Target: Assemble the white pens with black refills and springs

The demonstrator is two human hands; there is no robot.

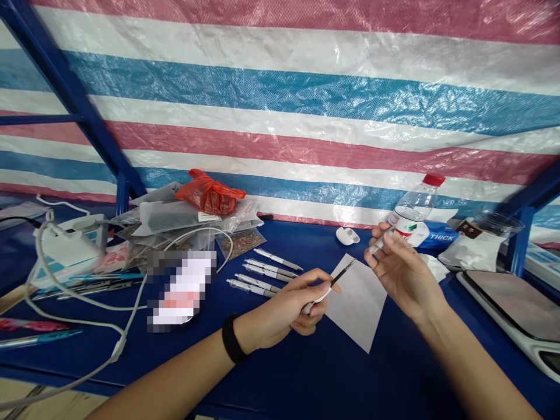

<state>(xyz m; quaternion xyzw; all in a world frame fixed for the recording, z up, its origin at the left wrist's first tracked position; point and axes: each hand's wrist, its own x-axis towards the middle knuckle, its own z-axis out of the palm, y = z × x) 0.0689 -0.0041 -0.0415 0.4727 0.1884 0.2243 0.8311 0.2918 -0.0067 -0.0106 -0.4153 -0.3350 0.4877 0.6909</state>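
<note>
My left hand (280, 306) grips a white pen (321, 293) with a dark tip pointing right, above a sheet of white paper (356, 303). My right hand (405, 271) pinches a slim, pale pen part (378, 243) between its fingertips, across from that tip and apart from it. Behind my right hand is a tilted clear plastic bottle with a red cap (415, 204). Several white pens (262, 274) lie side by side on the blue table (280, 373), left of the paper.
A white earbud case (347, 235) lies behind the paper. At left are an orange plastic bag (210, 195), clear packets, a white power strip (65, 254), loose cables and a pixelated object (181, 289). At right are a clear cup (496, 224) and a flat grey-topped device (511, 309).
</note>
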